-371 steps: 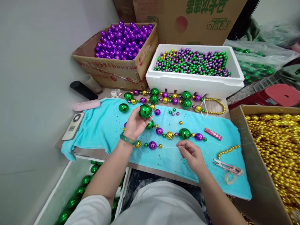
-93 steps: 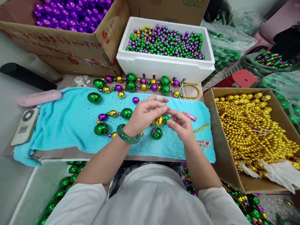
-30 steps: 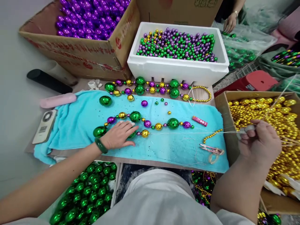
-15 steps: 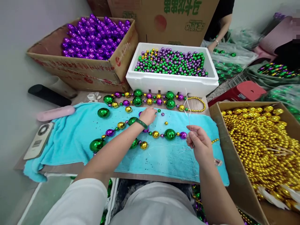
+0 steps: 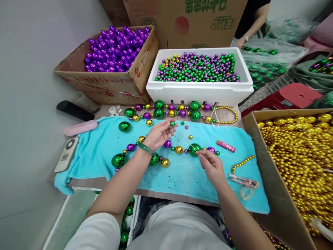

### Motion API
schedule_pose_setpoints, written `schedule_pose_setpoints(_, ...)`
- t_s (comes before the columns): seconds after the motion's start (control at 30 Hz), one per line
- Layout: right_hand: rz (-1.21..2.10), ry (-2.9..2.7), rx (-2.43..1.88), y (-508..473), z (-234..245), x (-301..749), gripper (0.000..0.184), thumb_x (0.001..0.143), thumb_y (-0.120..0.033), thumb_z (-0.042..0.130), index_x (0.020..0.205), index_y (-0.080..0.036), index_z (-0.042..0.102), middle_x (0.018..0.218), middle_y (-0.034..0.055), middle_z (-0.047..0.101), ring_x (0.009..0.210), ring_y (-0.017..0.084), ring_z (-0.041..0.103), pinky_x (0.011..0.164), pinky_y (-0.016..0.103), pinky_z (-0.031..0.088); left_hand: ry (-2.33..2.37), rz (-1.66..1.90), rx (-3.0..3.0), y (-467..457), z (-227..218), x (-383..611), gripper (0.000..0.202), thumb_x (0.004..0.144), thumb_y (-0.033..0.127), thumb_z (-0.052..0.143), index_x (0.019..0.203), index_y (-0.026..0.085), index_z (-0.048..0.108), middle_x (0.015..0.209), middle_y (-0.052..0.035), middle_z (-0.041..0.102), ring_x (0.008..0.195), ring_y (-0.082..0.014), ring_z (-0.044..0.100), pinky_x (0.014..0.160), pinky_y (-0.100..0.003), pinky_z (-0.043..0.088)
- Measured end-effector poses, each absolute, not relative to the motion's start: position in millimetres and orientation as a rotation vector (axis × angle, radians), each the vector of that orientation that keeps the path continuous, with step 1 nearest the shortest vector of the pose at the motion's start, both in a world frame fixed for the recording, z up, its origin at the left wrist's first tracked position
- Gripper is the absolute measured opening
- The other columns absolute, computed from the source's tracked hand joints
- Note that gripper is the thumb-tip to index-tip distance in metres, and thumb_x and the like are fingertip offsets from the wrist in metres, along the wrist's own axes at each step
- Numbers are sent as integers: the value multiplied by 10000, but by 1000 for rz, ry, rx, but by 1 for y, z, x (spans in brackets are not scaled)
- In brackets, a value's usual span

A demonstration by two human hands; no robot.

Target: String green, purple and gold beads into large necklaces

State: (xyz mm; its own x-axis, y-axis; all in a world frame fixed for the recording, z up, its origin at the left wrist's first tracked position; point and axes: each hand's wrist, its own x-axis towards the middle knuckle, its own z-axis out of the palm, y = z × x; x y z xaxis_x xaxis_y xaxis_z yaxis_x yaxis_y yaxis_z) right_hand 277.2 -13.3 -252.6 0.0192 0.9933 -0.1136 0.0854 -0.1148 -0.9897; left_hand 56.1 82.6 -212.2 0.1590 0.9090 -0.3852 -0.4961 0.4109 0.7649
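My left hand (image 5: 160, 133) pinches a small green bead (image 5: 172, 123) above the blue towel (image 5: 104, 146). A thin white needle-like rod (image 5: 186, 139) runs from that bead down to my right hand (image 5: 212, 166), whose fingers are closed on its lower end. Beneath both hands lies a bead strand (image 5: 178, 149) of green, purple and gold balls, partly covered by my left forearm. A few loose small beads, among them a gold one (image 5: 190, 137) and a purple one (image 5: 186, 127), rest near my left fingertips. Fine clear thread (image 5: 182, 162) trails across the towel.
A white foam box (image 5: 199, 92) of small beads and a carton (image 5: 104, 83) of purple balls stand behind. A finished-looking necklace (image 5: 171, 113) lies before them. Snips (image 5: 243, 181), a pink packet (image 5: 225, 146) and a carton (image 5: 279, 194) of gold beads are right. Someone's arm (image 5: 256, 26) shows behind.
My left hand has lifted from the towel with a small green bead. My right hand has lowered and tilted the rod toward it. The view has shifted, showing the snips and pink packet.
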Motion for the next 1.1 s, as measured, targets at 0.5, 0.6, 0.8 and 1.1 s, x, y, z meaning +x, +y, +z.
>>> schedule_pose_setpoints(0.5, 1264, -1205, -1395, -12, -243, 276, 252, 782, -405, 604, 790, -164, 679, 491, -52, 393, 442, 89, 330, 421, 234, 241, 980, 1254, 623, 79, -220, 55, 215, 739, 136, 718, 953, 162, 724, 895, -37, 710, 713, -79, 630, 673, -206, 500)
schedule_pose_setpoints(0.6, 1267, -1203, -1391, -12, -243, 277, 244, 779, -405, 612, 774, -167, 668, 489, -55, 385, 443, 89, 325, 417, 233, 237, 972, 1299, 689, 78, -220, 55, 233, 720, 150, 731, 952, 170, 727, 924, -36, 708, 724, -82, 620, 683, -215, 497)
schedule_pose_setpoints(0.8, 1259, -1199, -1395, -11, -246, 279, 250, 771, -415, 623, 766, -170, 672, 489, -49, 408, 442, 95, 359, 419, 236, 262, 929, 1262, 635, 75, -219, 50, 332, 720, 156, 728, 1048, 188, 689, 947, -30, 691, 744, -88, 625, 706, -223, 503)
schedule_pose_setpoints(1.1, 1319, -1188, -1360, -6, -249, 288, 254, 770, -424, 654, 796, -172, 678, 501, -42, 438, 450, 96, 380, 417, 230, 285, 1152, 1234, 975, 52, -231, 75, 666, 712, 169, 740, 1323, 238, 483, 1011, -35, 644, 742, -97, 581, 705, -255, 488)
